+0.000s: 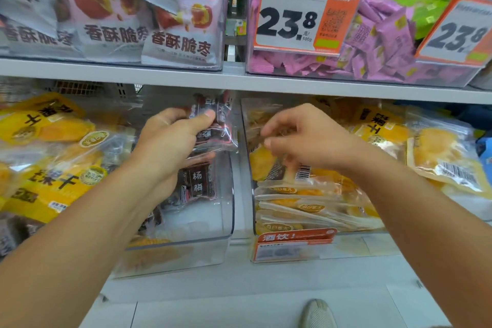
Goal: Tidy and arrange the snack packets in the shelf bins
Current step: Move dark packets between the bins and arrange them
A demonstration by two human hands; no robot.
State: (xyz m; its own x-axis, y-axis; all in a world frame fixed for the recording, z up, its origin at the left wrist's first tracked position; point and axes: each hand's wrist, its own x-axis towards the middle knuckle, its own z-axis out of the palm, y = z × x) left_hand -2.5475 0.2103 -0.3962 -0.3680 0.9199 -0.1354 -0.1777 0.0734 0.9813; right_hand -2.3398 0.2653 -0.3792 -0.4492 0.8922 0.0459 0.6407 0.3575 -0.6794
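My left hand (170,138) grips a dark red plum packet (219,125) above the middle clear bin (229,221), thumb across its front. More dark plum packets (198,184) lie in that bin below the hand. My right hand (300,138) hovers over the right clear bin (354,245), its curled fingers touching the top of a yellow dried-fruit packet (262,160); whether it pinches the packet is unclear. Several flat yellow packets (306,208) are stacked in that bin.
Yellow mango packets (50,138) fill the left bin and others (442,152) lie at the right. The upper shelf (239,80) holds pink jujube bags (181,21), small pink candies (378,42) and orange price tags (300,16). My shoe (318,314) shows on the floor.
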